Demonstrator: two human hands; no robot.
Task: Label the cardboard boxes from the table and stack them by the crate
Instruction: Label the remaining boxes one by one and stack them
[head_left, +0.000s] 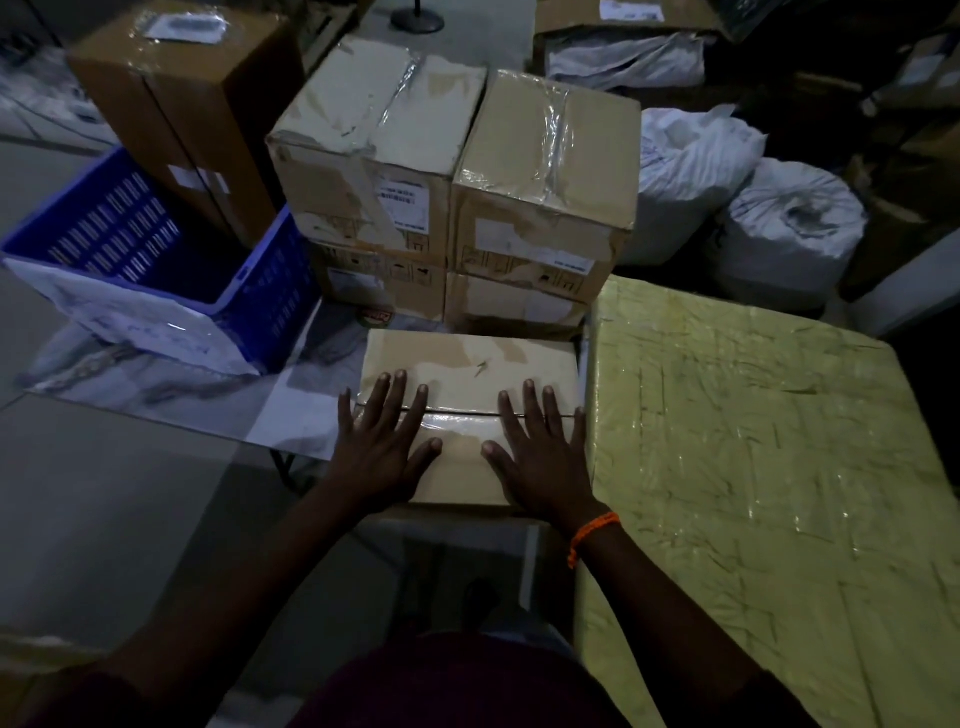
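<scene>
A taped cardboard box (467, 364) lies in front of me, left of the table. My left hand (382, 441) rests flat on its top with fingers spread. My right hand (540, 452), an orange band at its wrist, lies flat beside it on the same top. Behind this box stand stacked cardboard boxes: one on the left (363, 150) and one on the right (550, 161), each on a lower box. A blue plastic crate (140, 234) sits to their left, with a white sheet draped over its front.
The table (753, 467), covered in yellow-green plastic wrap, fills the right side. A tall brown box (182, 104) stands behind the crate. White sacks (779, 228) lie at the back right. More cartons sit at the far back. Grey floor lies to my left.
</scene>
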